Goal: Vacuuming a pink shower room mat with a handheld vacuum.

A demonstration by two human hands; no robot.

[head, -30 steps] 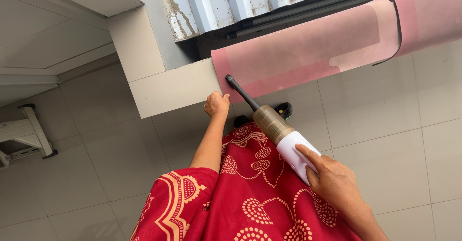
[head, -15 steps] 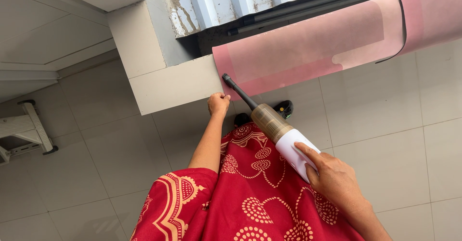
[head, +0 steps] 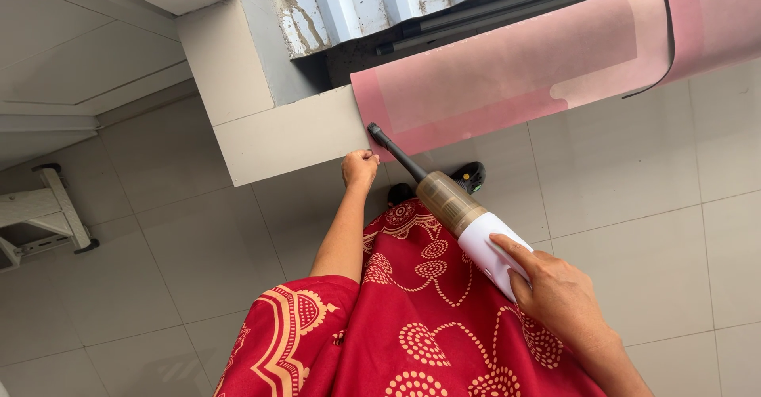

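Right hand (head: pixel 559 298) wrapped around the white body of a handheld vacuum (head: pixel 464 219), fingers closed on it, index finger laid along the casing. Thin black nozzle tip touching the lower edge of a pink mat (head: pixel 507 72) hanging over a grey ledge (head: pixel 289 135). Left hand (head: pixel 359 167) curled shut, pinching the mat's corner just beside the nozzle. Red patterned garment (head: pixel 412 318) below, tiled floor (head: pixel 634 183) underneath, white step stool (head: pixel 47 215) at left.

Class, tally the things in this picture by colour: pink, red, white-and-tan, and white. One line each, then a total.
Pink: 1, mat
Red: 1, patterned dress
White-and-tan: 1, handheld vacuum
White: 1, step stool
Total: 4
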